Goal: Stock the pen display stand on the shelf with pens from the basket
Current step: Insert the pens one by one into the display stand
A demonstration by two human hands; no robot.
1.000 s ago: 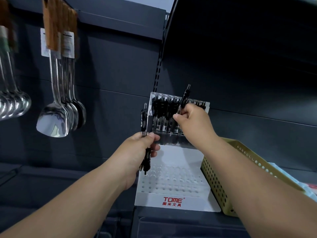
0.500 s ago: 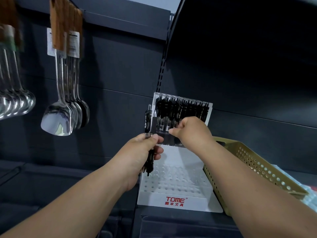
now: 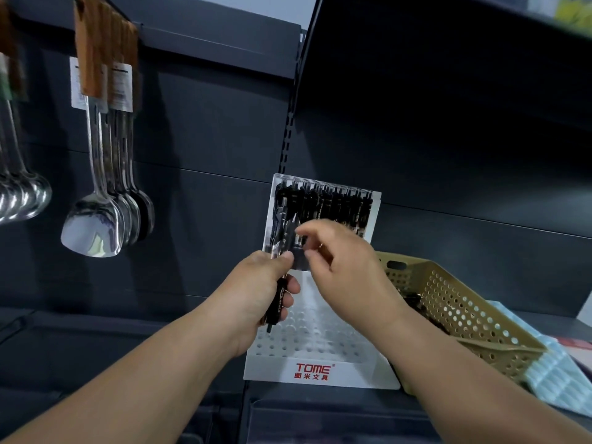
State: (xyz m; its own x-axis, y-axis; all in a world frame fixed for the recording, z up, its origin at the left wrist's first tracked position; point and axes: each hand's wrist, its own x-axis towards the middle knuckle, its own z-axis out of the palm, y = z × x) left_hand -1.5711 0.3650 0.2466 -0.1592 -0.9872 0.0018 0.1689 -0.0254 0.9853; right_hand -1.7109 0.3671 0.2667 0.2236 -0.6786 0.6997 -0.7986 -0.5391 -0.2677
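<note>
From my remote seat, the left hand is what I watch first: its fingers are curled round a small bundle of black pens, thumb pressed on top. The barrels are glossy black with faint pale lettering along the side. The upper parts look clearer and silvery, though motion blur smears them. The bundle's long axis runs close to upright and leans slightly, upper ends towards the right. Its lower end narrows to a dark point below the fingers, and its upper ends rise in front of the pen display stand. I cannot tell which end is the writing tip.

The right hand hovers just beside those upper ends, thumb and forefinger bent towards them and the other fingers loosely curled. It is blurred, so I cannot tell whether it pinches anything.

The stand is white and stepped, with the word TOME in red on its front lip and rows of small round holes on the lower tiers. A row of stocked pens stands upright on the back tier. It sits on the dark shelf, with the tan perforated basket just to its right (dark pens show inside). A blue checked cloth lies beside the basket. Steel spatulas and ladles hang at the left.
</note>
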